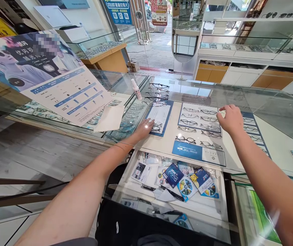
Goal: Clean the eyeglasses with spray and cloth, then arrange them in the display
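My left hand (145, 127) lies low on the glass counter with its fingers stretched out, beside a pair of eyeglasses (157, 126) on a blue-edged white sheet (159, 114). I cannot tell whether the fingertips touch the frame. My right hand (231, 118) is over the counter, fingers loosely bent and thumb apart from the index finger, with nothing visible between them. Nearest to it are eyeglasses (209, 111) at the end of two columns of frames, which include a dark pair (186, 139). Several more eyeglasses (159, 91) stand in a row behind the left sheet.
A white spray bottle (136, 89) stands behind my left hand. Left of it are a pale cloth (110, 118) and a large printed poster (67, 92). Below the counter, an open drawer (141, 191) holds cards, pens and leaflets. More frames (251, 129) are at the right.
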### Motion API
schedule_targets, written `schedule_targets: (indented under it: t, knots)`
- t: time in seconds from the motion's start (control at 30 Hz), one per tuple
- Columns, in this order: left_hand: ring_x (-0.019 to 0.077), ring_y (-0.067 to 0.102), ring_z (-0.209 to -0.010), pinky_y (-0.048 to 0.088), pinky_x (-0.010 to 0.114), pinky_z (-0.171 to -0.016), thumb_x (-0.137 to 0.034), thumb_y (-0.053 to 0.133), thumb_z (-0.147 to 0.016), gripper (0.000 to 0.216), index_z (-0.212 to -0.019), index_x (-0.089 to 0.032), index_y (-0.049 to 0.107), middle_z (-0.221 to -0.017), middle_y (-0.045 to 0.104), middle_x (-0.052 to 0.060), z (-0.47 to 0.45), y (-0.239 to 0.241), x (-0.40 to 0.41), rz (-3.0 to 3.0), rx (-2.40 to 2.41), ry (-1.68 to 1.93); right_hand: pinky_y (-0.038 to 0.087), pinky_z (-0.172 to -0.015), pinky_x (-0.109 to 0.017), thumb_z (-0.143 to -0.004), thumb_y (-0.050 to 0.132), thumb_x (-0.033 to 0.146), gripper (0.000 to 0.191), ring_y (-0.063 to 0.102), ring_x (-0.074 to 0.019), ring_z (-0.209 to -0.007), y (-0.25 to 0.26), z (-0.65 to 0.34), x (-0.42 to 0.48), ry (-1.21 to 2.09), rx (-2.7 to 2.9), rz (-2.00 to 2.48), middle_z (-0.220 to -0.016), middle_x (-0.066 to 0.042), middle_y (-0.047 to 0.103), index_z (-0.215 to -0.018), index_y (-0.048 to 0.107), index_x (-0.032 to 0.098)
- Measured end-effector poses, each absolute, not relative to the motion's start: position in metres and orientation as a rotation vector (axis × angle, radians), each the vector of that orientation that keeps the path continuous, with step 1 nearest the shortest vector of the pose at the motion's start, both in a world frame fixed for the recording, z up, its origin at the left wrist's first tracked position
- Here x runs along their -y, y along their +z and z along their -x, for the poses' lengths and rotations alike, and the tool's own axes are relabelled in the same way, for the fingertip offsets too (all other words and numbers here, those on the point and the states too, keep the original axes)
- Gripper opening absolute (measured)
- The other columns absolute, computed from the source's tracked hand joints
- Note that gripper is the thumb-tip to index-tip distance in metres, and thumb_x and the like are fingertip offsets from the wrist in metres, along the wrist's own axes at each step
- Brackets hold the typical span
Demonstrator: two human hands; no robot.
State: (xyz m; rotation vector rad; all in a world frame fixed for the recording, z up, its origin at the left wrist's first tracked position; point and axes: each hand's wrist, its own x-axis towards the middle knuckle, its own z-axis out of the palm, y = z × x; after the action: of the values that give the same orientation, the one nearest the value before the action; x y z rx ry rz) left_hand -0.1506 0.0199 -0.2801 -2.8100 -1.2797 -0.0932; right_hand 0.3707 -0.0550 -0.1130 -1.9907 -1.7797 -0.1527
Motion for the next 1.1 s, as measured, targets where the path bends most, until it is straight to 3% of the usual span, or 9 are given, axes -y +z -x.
schedule_targets:
  t: [0.37,0.53,0.67,1.1]
  knots:
    - [0.0391,0.036,-0.169,0.034,0.062,-0.135,-0.015,0.054,-0.098,0.042,-0.135,-0.016,0.075,-0.182,0.039,0.017,0.141,-0.257,-0.006,2.736,1.341,-0.108,0.048,-0.11,-0.055,-0.1,0.051,0.04,0.037,0.057,-0.042,-0.13,-0.111,-0.37,0.056,-0.107,1.778,2.038,-0.138,-0.021,0.067,-0.121,0.073,0.019]
    - [0.0393,0.038,-0.168,0.036,0.063,-0.134,-0.015,0.056,-0.099,0.027,-0.112,-0.016,0.08,-0.178,0.047,0.017,0.144,-0.242,-0.004,2.752,1.286,-0.066,0.048,-0.108,-0.056,-0.098,0.052,0.041,0.037,0.056,-0.0432,-0.127,-0.114,-0.373,0.054,-0.112,1.771,1.992,-0.135,-0.021,0.068,-0.118,0.074,0.02]
    - [0.0391,0.037,-0.168,0.035,0.064,-0.133,-0.016,0.055,-0.103,0.027,-0.101,-0.017,0.082,-0.175,0.052,0.014,0.144,-0.24,-0.007,2.776,1.356,-0.092,0.048,-0.109,-0.056,-0.097,0.051,0.041,0.038,0.057,-0.0432,-0.128,-0.114,-0.373,0.054,-0.111,1.771,2.004,-0.136,-0.021,0.068,-0.119,0.073,0.02]
    - [0.0342,0.041,-0.165,0.038,0.061,-0.132,-0.019,0.058,-0.104,0.027,-0.101,-0.021,0.084,-0.17,0.059,0.007,0.145,-0.25,-0.016,2.789,1.362,-0.11,0.048,-0.107,-0.057,-0.098,0.05,0.042,0.039,0.057,-0.0436,-0.128,-0.113,-0.372,0.055,-0.124,1.776,2.015,-0.135,-0.021,0.067,-0.119,0.073,0.019]
